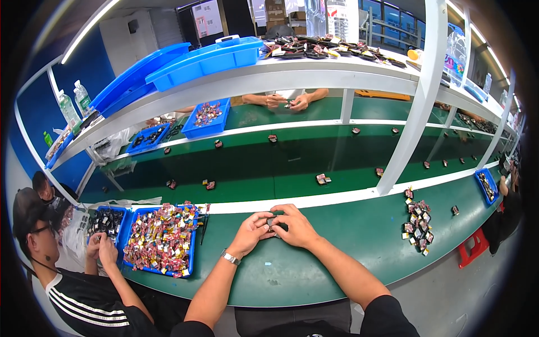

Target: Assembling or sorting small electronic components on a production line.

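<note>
Over the green table [292,275], at its middle, my two hands meet around a small dark, squarish piece [271,222]. My left hand [251,233], below a metal-banded wristwatch, pinches it from the left. From the other side my right hand [296,226] has its fingers closed on the same piece, which they partly cover. To the left of my hands is a blue tray [194,241] heaped with small parts [160,238] showing red, yellow and white. A loose cluster of similar parts [417,224] lies on the table to the right, with one dark part [455,210] beside it.
Beyond a white rail runs a dark green belt [269,188] carrying scattered small parts [323,179]. A white post [412,112] supports a shelf with blue trays [208,60] and black parts [331,49]. At left, a co-worker's hands [104,251] are near my tray. A red stool [474,247] stands right.
</note>
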`<action>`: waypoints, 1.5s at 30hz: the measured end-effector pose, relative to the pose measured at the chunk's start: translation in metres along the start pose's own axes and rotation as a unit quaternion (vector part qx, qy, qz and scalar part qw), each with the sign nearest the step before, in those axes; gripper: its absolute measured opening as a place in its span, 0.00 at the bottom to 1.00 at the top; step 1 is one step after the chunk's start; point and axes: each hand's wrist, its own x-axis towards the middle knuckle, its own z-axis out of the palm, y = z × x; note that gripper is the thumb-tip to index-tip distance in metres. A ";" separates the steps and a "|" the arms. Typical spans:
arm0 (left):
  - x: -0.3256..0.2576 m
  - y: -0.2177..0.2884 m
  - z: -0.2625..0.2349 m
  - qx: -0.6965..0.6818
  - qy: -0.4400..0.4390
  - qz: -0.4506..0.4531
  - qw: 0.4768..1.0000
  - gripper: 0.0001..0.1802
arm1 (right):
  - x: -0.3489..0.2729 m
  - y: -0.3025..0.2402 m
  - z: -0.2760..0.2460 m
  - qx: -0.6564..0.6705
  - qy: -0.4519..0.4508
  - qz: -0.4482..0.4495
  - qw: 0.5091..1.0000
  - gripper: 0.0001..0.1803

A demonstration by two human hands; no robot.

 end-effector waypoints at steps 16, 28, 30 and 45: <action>0.000 -0.001 -0.003 -0.008 -0.001 -0.011 1.000 0.17 | -0.006 -0.003 0.013 0.022 0.067 0.003 0.997 0.07; 0.001 -0.005 -0.001 -0.035 0.026 0.001 0.999 0.16 | -0.008 0.003 0.025 0.067 0.102 0.035 0.992 0.10; 0.002 -0.005 -0.001 -0.026 0.032 0.000 0.999 0.16 | -0.007 0.001 0.026 0.077 0.096 0.056 0.991 0.10; 0.002 -0.011 -0.008 -0.053 0.015 0.047 0.997 0.13 | -0.004 -0.008 0.026 0.035 0.127 0.016 0.991 0.10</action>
